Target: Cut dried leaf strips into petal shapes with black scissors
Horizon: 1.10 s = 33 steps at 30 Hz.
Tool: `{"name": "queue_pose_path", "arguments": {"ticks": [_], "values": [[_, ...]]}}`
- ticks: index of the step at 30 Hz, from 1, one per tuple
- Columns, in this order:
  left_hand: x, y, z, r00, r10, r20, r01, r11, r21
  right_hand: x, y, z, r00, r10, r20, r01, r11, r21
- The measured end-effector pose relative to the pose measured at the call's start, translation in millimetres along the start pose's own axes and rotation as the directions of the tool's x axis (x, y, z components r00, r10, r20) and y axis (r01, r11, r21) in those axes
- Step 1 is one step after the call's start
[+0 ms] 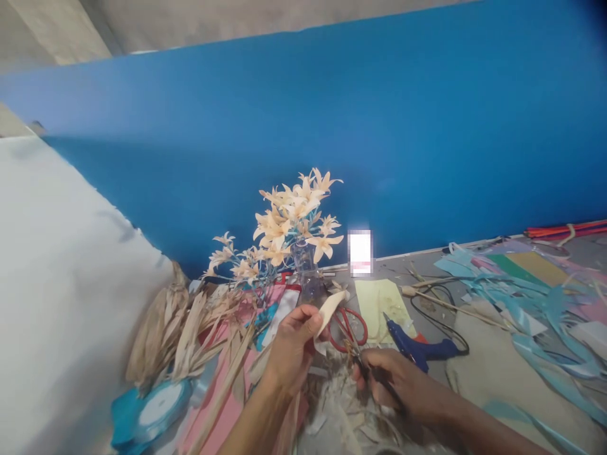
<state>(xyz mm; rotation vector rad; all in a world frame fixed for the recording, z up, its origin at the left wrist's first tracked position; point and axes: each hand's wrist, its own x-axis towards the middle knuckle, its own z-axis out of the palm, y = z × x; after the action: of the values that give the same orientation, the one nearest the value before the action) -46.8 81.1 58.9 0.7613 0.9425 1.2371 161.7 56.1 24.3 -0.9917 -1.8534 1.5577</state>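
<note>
My left hand [298, 341] pinches a cream strip of husk or paper [331, 311] between thumb and fingers, its tip pointing up and right. Lower right of it, my right hand [386, 376] is closed around dark-handled scissors [364, 366], whose blades point up and left, close to the strip but apart from it. A pair of red-handled scissors [361, 323] lies just behind. Beyond my hands stands a clear glass vase [306, 268] with cream flowers [296, 208] on light blue stems. Scraps [344, 404] lie beneath my hands.
Dried husks [159, 328], pink sheets [222, 404] and a blue ribbon roll [164, 404] are at left. To the right are a blue glue gun [412, 344] with its cord, a yellow sheet [379, 300] and light blue ribbons [554, 328]. A blue wall [427, 126] stands behind.
</note>
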Motion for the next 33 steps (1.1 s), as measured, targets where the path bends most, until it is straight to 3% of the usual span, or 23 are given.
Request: {"name": "queue_pose_path", "arguments": {"ticks": [8,15,23,27,30,33], "values": [[-21,-9,9.2,0.999,0.054,-0.002,-0.052,0.972,0.229,-2,9,1,0.996,0.04,-0.076,-0.052,0.984,-0.172],[-23,-13,5.6,0.998,0.058,-0.009,-0.054,0.966,0.251,-1,6,2,0.993,0.048,-0.107,-0.074,0.963,-0.26],[-22,-15,2.8,1.0,0.028,-0.006,-0.026,0.964,0.265,3,21,1,0.994,0.061,-0.09,-0.076,0.982,-0.174],[-17,-6,-3.5,1.0,0.0,-0.007,0.001,0.977,0.211,4,25,1,0.994,0.051,-0.099,-0.078,0.954,-0.291],[-10,6,-6.8,0.997,0.052,0.055,-0.069,0.927,0.368,4,23,2,0.995,0.022,-0.094,-0.063,0.886,-0.459],[-4,14,-4.5,0.987,0.038,0.153,-0.123,0.798,0.591,3,19,3,0.996,0.017,-0.088,-0.066,0.803,-0.592]]}}
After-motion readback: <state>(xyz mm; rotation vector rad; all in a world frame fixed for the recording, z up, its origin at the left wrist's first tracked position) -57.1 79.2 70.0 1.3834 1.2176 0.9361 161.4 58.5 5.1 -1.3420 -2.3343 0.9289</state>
